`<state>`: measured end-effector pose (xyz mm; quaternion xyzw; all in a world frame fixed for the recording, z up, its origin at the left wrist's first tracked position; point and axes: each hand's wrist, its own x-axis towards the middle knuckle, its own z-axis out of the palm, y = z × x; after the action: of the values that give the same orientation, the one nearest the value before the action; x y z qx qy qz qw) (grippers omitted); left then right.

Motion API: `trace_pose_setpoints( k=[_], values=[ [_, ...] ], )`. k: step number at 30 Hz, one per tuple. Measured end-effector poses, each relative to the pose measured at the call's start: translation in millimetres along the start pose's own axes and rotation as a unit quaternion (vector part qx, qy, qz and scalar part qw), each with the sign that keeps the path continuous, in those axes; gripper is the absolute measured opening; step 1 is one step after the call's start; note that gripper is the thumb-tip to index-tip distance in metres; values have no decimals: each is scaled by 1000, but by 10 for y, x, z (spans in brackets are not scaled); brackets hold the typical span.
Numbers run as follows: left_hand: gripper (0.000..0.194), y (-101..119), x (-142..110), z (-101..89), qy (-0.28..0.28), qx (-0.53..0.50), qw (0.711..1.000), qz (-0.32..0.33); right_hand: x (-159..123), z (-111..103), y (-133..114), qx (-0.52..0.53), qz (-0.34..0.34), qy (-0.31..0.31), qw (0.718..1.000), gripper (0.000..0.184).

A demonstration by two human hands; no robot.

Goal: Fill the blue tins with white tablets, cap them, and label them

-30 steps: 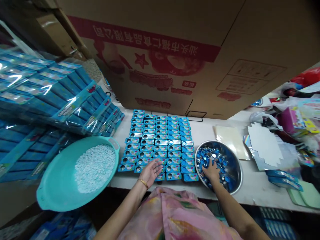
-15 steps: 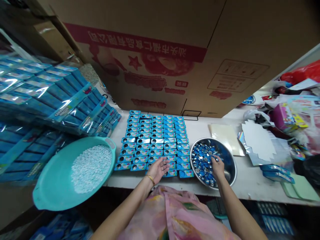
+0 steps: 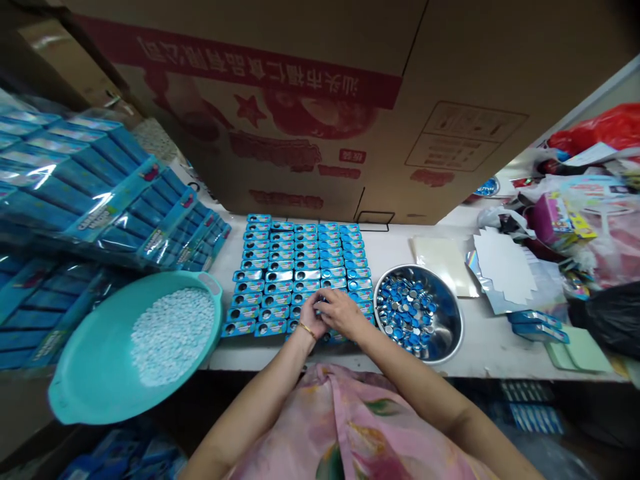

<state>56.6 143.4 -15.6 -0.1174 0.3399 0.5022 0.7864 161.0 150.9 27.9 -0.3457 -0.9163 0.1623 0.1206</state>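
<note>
Both my hands meet over the front rows of a grid of small blue tins [image 3: 300,260] laid out on a white table [image 3: 490,350]. My left hand [image 3: 309,312], with a gold bangle at the wrist, has its fingers curled in against my right hand [image 3: 341,311]. The right hand's fingers are pinched together over one tin. What either hand holds is hidden. A steel bowl [image 3: 447,323] with several blue and silver caps [image 3: 404,308] stands just right of my hands.
A teal basin [image 3: 85,383] of white tablets [image 3: 170,333] overhangs the table edge at left. Wrapped blue packs [image 3: 100,193] are stacked far left. A large cardboard box [image 3: 300,100] stands behind. Paper sheets [image 3: 503,267], bags and clutter lie at right.
My right hand has left the steel bowl and moved left to join my left hand over the front tins. The left hand's fingers, spread before, have curled in.
</note>
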Motion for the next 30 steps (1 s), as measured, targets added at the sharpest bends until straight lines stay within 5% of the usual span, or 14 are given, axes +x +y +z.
trace_pose_setpoints(
  k=[4, 8, 10, 14, 16, 19, 24, 30],
  values=[
    [18, 95, 12, -43, 22, -48, 999, 6, 85, 59, 33, 112, 46, 29, 992, 26],
    [16, 130, 1, -56, 45, -64, 997, 3, 163, 93, 128, 277, 120, 19, 953, 32],
    [14, 166, -36, -88, 58, -56, 997, 3, 161, 100, 219, 377, 202, 26, 904, 31],
    [9, 284, -166, -183, 83, -31, 996, 8, 104, 171, 431, 545, 385, 46, 744, 30],
    [7, 332, -239, -224, 94, -27, 995, 16, 103, 225, 501, 566, 415, 45, 711, 26],
    [7, 363, -330, -264, 100, -18, 995, 24, 183, 274, 536, 539, 410, 26, 735, 27],
    [9, 395, -418, -318, 97, -29, 995, 19, 413, 233, 554, 309, 352, -70, 881, 33],
    [9, 478, -479, -415, 110, -42, 993, 33, 562, 134, 556, 125, 323, -103, 932, 25]
  ],
)
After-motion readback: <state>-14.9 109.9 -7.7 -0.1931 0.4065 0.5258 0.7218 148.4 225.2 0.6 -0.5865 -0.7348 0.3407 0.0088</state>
